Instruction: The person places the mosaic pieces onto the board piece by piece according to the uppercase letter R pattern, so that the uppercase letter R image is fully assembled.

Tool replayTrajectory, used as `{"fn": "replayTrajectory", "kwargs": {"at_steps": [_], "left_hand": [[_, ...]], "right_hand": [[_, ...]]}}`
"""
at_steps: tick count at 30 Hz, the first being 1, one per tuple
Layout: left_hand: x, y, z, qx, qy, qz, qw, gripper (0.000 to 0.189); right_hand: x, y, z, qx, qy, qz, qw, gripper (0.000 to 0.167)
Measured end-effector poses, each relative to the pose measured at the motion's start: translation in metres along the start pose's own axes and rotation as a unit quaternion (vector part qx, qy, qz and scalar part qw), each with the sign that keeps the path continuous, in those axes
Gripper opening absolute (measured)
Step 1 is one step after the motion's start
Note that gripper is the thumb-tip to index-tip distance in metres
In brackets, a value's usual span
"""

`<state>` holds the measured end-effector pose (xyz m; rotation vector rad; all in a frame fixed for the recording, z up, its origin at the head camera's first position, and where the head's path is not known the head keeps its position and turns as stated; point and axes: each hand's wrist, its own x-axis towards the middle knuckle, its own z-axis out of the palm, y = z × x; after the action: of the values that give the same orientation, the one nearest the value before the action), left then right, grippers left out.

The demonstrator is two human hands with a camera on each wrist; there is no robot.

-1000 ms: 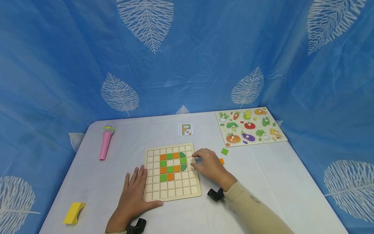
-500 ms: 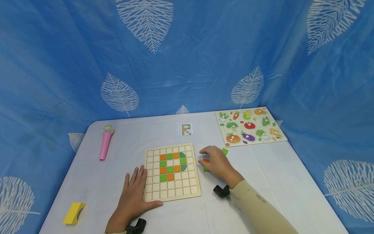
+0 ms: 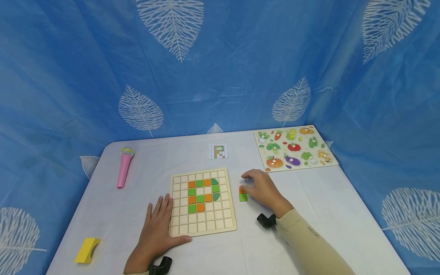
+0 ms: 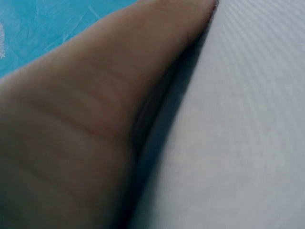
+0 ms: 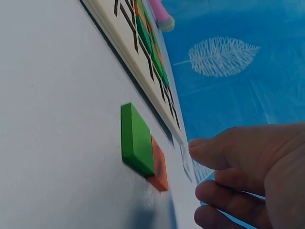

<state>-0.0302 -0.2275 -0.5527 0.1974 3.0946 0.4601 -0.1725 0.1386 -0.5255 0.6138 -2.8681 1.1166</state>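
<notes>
My left hand (image 3: 154, 227) lies with fingers straight on the left edge of a wooden grid board (image 3: 206, 227), thumb along its near edge. Orange and green tiles on the board form a P-like shape. Right of it, my right hand (image 3: 264, 191) hovers with relaxed fingers, thumb and fingertips apart. In the right wrist view, nothing shows between its thumb (image 5: 209, 150) and fingers. Below the thumb, a green tile (image 3: 243, 197) and an orange tile (image 5: 159, 164) lie touching on the table. The left wrist view shows only blurred skin of the left hand (image 4: 86, 109) beside white cloth.
A small pattern card (image 3: 218, 151) lies behind the board. At the back right is a vegetable puzzle board (image 3: 295, 149). On the left are a pink toy microphone (image 3: 125, 170) and a yellow arched block (image 3: 87, 251). Blue curtains surround the white table.
My right hand has moved right, away from the board. The near green and orange tiles have come into sight, while a farther green tile is now hidden behind the hand. My left hand stays put.
</notes>
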Motion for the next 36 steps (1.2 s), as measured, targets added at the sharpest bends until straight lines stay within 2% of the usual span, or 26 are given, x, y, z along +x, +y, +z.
{"fn": "replayTrajectory", "kwargs": {"at_steps": [10, 22, 28, 36], "left_hand": [[0.001, 0.0, 0.0, 0.004, -0.001, -0.005, 1.0, 0.15], [0.0, -0.001, 0.002, 0.008, -0.001, -0.005, 1.0, 0.15], [0.0, 0.0, 0.001, 0.006, 0.0, -0.002, 1.0, 0.15], [0.0, -0.001, 0.003, 0.007, 0.002, -0.003, 1.0, 0.15]], "right_hand": [[-0.006, 0.011, -0.007, 0.01, -0.019, 0.018, 0.9996, 0.034], [-0.008, 0.013, -0.004, 0.024, -0.039, 0.011, 0.9989, 0.031], [-0.008, 0.013, -0.005, 0.019, -0.042, 0.01, 0.9989, 0.027], [-0.008, 0.013, -0.004, 0.013, -0.054, -0.005, 0.9985, 0.029]]}}
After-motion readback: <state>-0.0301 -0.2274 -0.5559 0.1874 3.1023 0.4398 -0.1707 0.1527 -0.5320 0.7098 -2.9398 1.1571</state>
